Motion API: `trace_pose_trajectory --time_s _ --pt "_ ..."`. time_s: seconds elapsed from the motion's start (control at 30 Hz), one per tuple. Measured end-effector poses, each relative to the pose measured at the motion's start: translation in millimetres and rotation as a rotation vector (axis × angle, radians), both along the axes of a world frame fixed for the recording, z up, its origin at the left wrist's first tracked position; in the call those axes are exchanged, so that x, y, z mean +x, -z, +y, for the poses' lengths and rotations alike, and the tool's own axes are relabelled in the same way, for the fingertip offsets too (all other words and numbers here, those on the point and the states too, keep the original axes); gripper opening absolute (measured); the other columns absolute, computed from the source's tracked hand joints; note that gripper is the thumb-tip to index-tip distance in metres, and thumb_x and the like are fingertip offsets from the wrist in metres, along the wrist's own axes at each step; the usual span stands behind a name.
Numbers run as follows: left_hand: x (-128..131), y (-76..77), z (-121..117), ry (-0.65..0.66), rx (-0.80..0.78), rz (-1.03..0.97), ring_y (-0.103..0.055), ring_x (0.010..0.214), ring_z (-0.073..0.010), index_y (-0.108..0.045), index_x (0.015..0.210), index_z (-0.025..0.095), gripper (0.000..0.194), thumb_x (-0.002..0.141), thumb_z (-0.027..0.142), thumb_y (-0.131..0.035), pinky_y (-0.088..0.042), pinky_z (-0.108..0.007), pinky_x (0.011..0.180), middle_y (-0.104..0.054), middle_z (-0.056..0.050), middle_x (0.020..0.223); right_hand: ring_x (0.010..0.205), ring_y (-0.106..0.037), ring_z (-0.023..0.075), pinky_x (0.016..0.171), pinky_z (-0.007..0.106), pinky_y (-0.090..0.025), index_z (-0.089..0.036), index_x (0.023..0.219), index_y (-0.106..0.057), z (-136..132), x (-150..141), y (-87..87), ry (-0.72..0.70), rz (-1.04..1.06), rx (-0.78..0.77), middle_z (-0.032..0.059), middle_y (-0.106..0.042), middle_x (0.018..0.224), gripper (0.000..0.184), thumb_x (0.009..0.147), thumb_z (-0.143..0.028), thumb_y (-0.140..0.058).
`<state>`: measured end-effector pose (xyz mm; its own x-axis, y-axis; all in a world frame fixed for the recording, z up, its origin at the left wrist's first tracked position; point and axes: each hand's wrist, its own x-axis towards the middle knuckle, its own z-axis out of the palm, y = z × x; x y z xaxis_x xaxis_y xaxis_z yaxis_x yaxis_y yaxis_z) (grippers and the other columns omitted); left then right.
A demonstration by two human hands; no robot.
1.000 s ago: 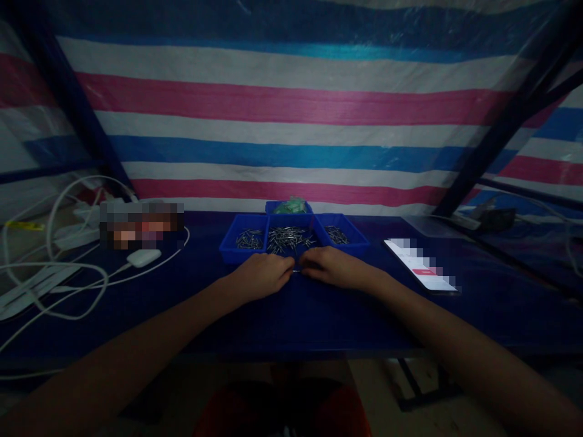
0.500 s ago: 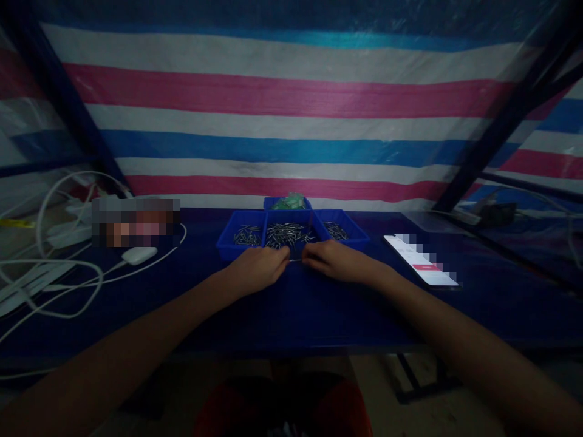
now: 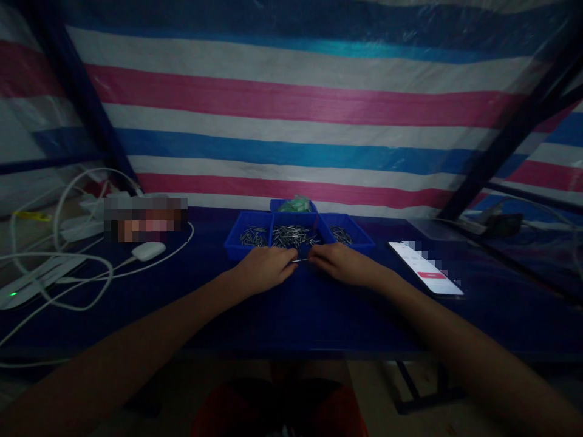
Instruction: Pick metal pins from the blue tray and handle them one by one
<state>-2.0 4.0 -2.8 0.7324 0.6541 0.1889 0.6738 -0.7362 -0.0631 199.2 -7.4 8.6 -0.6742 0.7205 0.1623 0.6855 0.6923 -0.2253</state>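
Observation:
Between my two hands stretches a thin, shiny metal rod (image 3: pixel 300 260), just in front of the bins. My left hand (image 3: pixel 268 267) is closed, its fingertips pinching one end. Pinched too, my right hand (image 3: pixel 339 261) grips the other end. Directly beyond the hands, a middle blue bin (image 3: pixel 321 226) holds a pile of slim metal pieces (image 3: pixel 291 235), like nails or screws. More such pieces lie in the left blue bin (image 3: pixel 232 237) and the right blue bin (image 3: pixel 362 237). The fingers hide the rod's ends.
Behind these bins stands another blue bin (image 3: pixel 274 206) with green plastic (image 3: pixel 296 204). A lit phone (image 3: pixel 426 270) lies at right on the blue table (image 3: pixel 300 321). White cables (image 3: pixel 109 276) and a white adapter (image 3: pixel 148 250) occupy the left. A striped sheet (image 3: pixel 291 103) hangs behind.
The camera view has shifted slightly, so the scene sits a little further right. Slightly more of the rod shows between my hands; both grips stay closed.

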Motion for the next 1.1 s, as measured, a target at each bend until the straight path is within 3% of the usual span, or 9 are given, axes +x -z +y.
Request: trace_pose_trajectory --time_s 0.27,0.47,0.73,1.1 --pt "2.8 -3.1 -0.6 0.134 -0.029 -0.135 -0.054 0.084 -0.0133 -0.055 0.098 0.019 0.025 0.087 0.028 -0.034 -0.041 -0.025 0.071 -0.059 -0.003 0.09 0.057 -0.048 0.0105 0.055 0.023 -0.034 -0.017 0.078 -0.049 -0.4 -2.7 2.8 -0.047 -0.002 -0.053 0.0013 -0.054 0.067 0.017 0.087 -0.023 -0.035" --pt "4.0 -2.9 -3.8 0.191 -0.087 -0.216 -0.054 0.084 -0.0115 -0.056 0.1 0.021 0.025 0.086 0.026 -0.036 -0.041 -0.023 0.073 -0.059 -0.002 0.092 0.057 -0.048 0.0103 0.054 0.023 -0.035 -0.016 0.08 -0.05 -1.2 -5.2 4.1 -0.075 0.018 -0.086 0.0007 -0.052 0.066 0.017 0.087 -0.022 -0.035" --pt "4.0 -3.8 -5.2 0.08 0.008 -0.178 -0.055 0.075 -0.0146 -0.052 0.086 0.019 0.015 0.08 0.028 -0.041 -0.041 -0.025 0.064 -0.059 -0.001 0.078 0.068 -0.054 0.0129 0.062 0.025 -0.038 -0.015 0.092 -0.055 -2.3 -2.7 -0.9 -0.116 0.027 -0.093 0.0042 -0.059 0.079 0.021 0.087 -0.028 -0.039" --pt "5.5 -0.9 -7.2 0.056 0.033 -0.062 -0.056 0.07 -0.0151 -0.052 0.08 0.018 0.021 0.084 0.03 -0.036 -0.039 -0.025 0.057 -0.059 -0.001 0.076 0.064 -0.053 0.0113 0.06 0.023 -0.037 -0.015 0.082 -0.053 -3.3 -3.2 -0.8 -0.103 0.008 -0.068 0.0033 -0.058 0.073 0.018 0.087 -0.023 -0.037"
